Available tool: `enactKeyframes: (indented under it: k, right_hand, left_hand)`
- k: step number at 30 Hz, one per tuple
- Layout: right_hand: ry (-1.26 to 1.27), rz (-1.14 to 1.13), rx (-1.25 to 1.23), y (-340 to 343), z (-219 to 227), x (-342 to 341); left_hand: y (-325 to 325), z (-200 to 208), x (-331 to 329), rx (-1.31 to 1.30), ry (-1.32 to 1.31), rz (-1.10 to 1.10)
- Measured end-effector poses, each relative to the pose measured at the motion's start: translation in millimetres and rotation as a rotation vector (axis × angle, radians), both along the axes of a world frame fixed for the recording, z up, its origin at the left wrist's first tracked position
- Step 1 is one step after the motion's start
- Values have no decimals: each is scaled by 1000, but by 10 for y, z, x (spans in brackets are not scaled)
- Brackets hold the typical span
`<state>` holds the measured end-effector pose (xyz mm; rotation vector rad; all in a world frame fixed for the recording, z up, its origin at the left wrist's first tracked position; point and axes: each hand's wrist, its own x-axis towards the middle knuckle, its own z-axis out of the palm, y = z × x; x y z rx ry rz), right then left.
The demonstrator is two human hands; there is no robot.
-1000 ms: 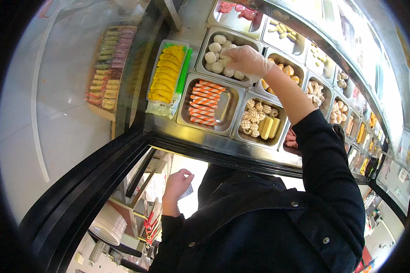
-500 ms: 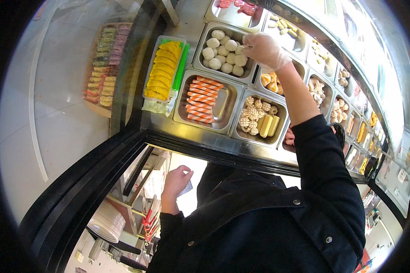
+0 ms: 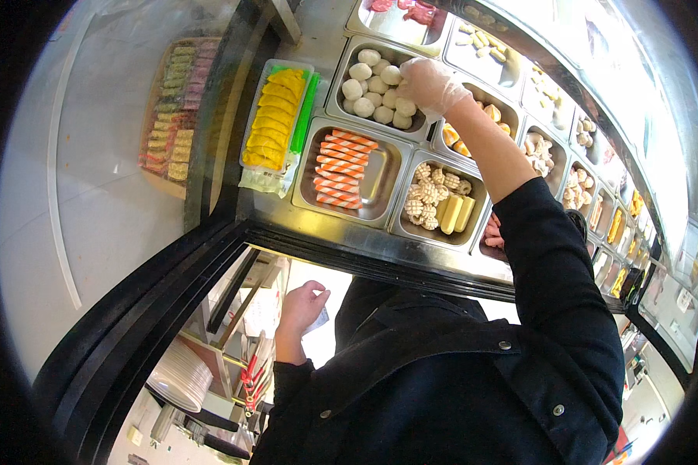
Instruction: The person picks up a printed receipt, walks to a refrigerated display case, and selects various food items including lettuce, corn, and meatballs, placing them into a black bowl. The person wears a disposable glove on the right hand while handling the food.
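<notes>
My right hand (image 3: pixel 426 85), in a clear plastic glove, reaches into the right side of a metal pan (image 3: pixel 335 97) of white balls (image 3: pixel 374 85). Its fingers curl down among the balls; the tips are hidden, so what they grip does not show. Low at the left, my bare left hand (image 3: pixel 302 308) hangs below the counter edge with its fingers curled in. A pale slip (image 3: pixel 319 320), like paper, pokes out from under those fingers. Nearer than the balls lies a pan of orange-and-white striped sticks (image 3: pixel 341 170). Beside it are scored pale pieces (image 3: pixel 425 203) and yellow blocks (image 3: pixel 459 213).
A clear tray of yellow folded dumplings (image 3: pixel 275 116) stands left of the pans. More food pans (image 3: pixel 551 147) run along the right under a glass guard. A black-framed ledge (image 3: pixel 349 262) edges the counter. Behind glass at far left sits a box of colourful packets (image 3: pixel 180 116).
My right hand has shifted slightly left and down, further over the white balls, uncovering more of the orange-and-white pieces in the neighbouring pan. My left hand stays where it was.
</notes>
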<state>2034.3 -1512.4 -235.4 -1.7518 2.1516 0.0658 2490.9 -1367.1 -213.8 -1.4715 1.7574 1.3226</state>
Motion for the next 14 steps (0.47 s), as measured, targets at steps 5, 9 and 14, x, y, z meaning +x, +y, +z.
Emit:
enactKeyframes:
  k: [5,9,14]
  right_hand:
    - [84,71,-222,-40,25,62]
    - [125,47,-116,-173,-85,163]
    - [212,191,-166,-173,-139,107]
  left_hand:
    - [11,-1,7,36,-22,14]
    - [-3,-12,5,25,-26,-19]
    - [6,3,-5,-5,-28,-25]
